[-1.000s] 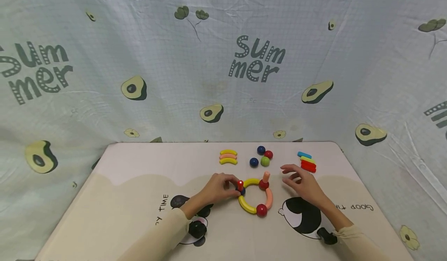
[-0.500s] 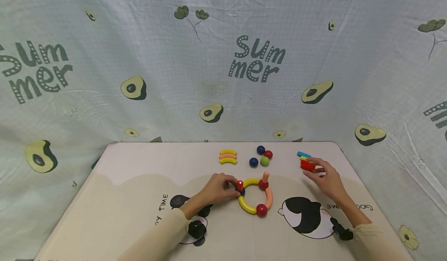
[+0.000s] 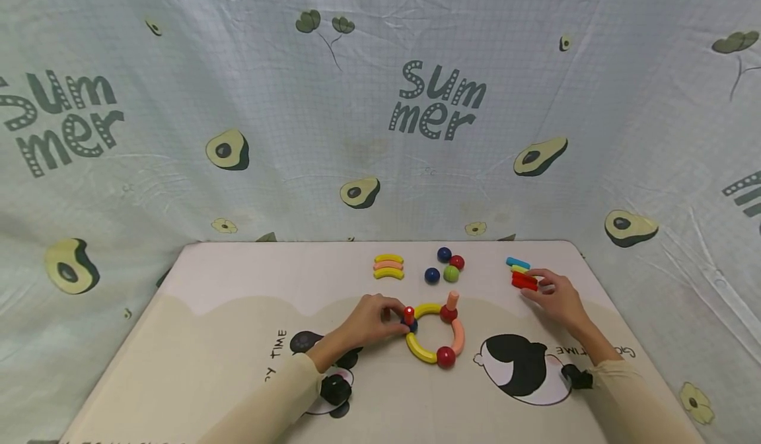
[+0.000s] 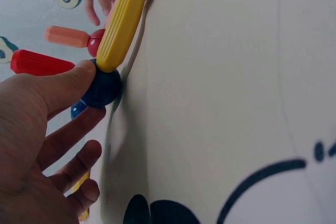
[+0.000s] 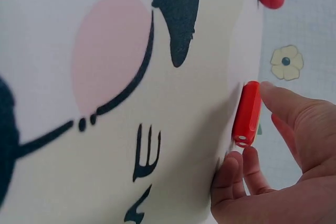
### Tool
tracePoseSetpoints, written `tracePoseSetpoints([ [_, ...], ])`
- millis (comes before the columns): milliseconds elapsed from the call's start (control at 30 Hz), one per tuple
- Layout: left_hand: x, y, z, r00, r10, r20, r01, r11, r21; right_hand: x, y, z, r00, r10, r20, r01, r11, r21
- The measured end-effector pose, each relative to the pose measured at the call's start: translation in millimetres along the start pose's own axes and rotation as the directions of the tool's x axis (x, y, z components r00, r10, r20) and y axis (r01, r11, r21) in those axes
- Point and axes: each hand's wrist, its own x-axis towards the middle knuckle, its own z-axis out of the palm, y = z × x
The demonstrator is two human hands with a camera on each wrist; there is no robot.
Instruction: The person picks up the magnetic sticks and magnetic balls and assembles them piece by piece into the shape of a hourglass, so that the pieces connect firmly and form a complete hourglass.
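My left hand pinches a blue ball between thumb and forefinger, with the other fingers loosely bent. A red stick stands up from that ball. The ball belongs to a ring on the table, joined by yellow curved bars, a salmon curved bar and two red balls. From the far red ball a salmon stick rises. At the back right, my right hand has thumb and fingers at opposite ends of a red stick in the right wrist view.
Beyond the ring lie two blue balls, a red ball and a green ball. Left of them is a row of curved bars. A light-blue stick and a yellow-green stick lie beside the red sticks.
My right hand has moved right and away from beside the ring to the red sticks, then shifted slightly there. My left hand stays on the blue ball, and the ring has not moved.
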Motion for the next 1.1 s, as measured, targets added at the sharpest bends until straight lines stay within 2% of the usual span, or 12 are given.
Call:
tracePoseSetpoints([
  [400,0.9,-3.3,1.6,1.000,-0.009,-0.008,0.009,1.000,0.009,7.6,1.5,7.5,0.999,0.047,-0.008,-0.047,0.999,-0.004],
  [900,0.7,-2.8,0.5,1.000,-0.019,-0.011,0.019,1.000,0.009,1.4,-7.3,11.9,1.000,-0.014,0.002,0.014,0.998,-0.061],
  [1100,0.5,-3.5,1.2,1.000,-0.006,-0.018,0.006,1.000,0.014,3.9,-15.5,13.6,0.998,-0.059,0.024,0.061,0.987,-0.148],
])
